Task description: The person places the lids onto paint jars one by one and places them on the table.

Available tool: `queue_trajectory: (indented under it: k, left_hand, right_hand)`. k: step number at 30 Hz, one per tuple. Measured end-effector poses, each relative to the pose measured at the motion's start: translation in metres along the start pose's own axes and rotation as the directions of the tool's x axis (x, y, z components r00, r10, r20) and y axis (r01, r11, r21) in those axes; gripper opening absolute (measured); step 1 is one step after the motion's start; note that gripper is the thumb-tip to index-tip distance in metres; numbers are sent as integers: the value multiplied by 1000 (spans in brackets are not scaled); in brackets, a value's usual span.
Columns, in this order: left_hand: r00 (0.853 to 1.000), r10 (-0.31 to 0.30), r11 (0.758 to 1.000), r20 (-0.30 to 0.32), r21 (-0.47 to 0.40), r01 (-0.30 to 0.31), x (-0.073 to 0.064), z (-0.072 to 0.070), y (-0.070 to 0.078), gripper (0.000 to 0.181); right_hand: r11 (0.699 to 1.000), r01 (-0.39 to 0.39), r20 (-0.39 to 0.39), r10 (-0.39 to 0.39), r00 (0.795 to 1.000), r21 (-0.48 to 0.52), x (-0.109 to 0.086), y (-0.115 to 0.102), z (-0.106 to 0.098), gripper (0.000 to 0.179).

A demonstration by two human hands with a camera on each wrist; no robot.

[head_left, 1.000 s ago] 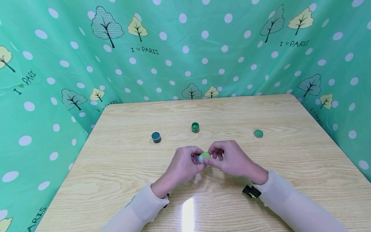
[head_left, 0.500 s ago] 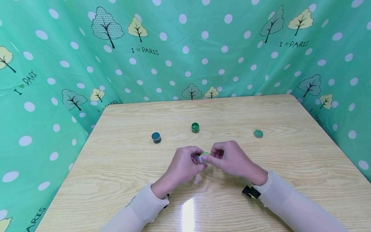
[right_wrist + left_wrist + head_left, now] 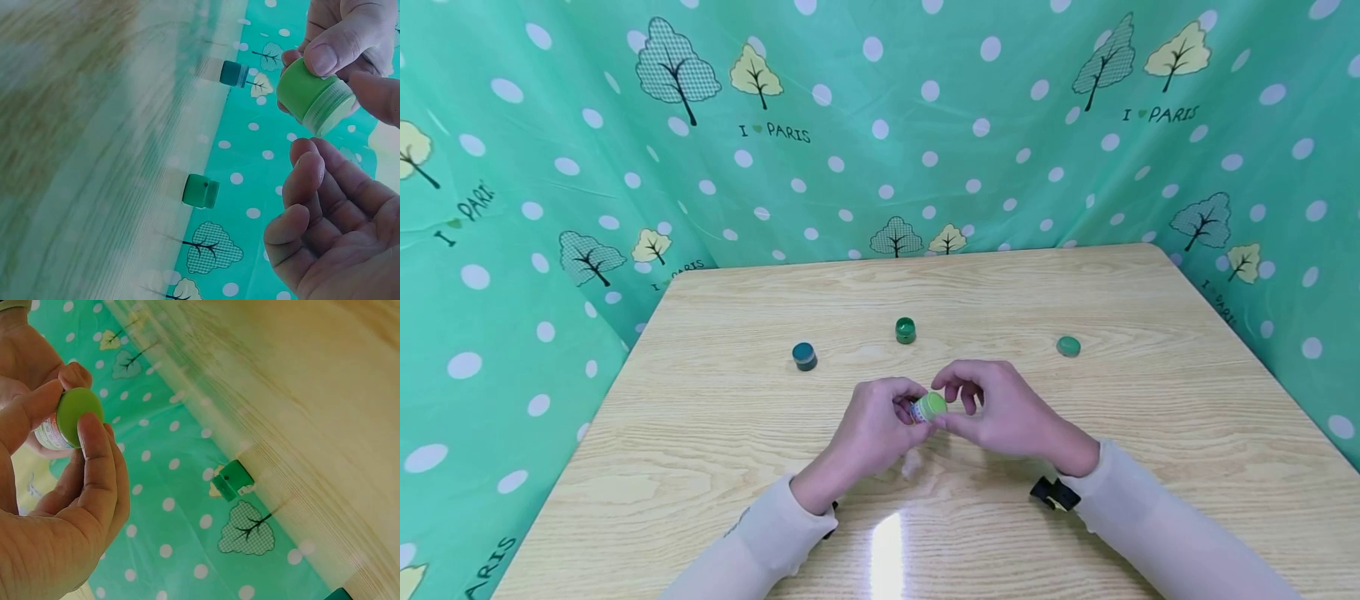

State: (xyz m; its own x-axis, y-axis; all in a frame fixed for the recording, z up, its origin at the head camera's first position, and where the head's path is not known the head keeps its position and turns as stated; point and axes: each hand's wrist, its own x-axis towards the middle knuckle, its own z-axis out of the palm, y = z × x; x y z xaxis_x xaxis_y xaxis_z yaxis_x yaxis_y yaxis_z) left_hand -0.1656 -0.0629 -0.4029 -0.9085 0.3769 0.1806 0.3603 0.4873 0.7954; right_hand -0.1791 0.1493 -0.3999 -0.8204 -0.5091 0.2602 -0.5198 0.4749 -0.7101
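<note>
My left hand (image 3: 874,421) grips a small lime-green jar (image 3: 933,405) above the table, its thumb and fingers around the jar. A printed label shows on the jar's side in the left wrist view. The thumb of my right hand (image 3: 992,408) is right at the jar's end, while its other fingers curve loosely away from it. In the right wrist view, a ribbed, paler rim circles the end of the jar that faces my right hand, and the bent right fingers (image 3: 303,172) sit just below.
On the wooden table (image 3: 737,433), a dark green jar (image 3: 906,331) stands beyond the hands, with a teal jar (image 3: 805,357) to its left. Farther right lies a low, round green piece (image 3: 1068,346). A dotted curtain (image 3: 880,167) hangs behind the table and along its sides.
My right thumb has drawn back from across the jar, and the right fingers have lifted and spread from it. More of the jar's green end shows. The left hand has stayed put.
</note>
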Motion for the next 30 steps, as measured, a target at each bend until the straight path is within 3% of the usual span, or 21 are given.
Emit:
queue_trajectory:
  k: [11, 22, 30]
  left_hand:
    - [1000, -8, 1000, 9, -17, 8, 0, 0, 1, 19]
    - [1000, 4, 1000, 8, 6, -4, 0, 0, 2, 18]
    - [1000, 2, 1000, 14, 8, -2, -1, 0, 1, 20]
  right_hand:
    - [999, 38, -4, -38, 999, -11, 0, 4, 3, 22]
    - [999, -15, -15, 15, 1000, -32, 1, 4, 5, 17]
    - [998, -49, -24, 48, 999, -48, 1, 2, 6, 24]
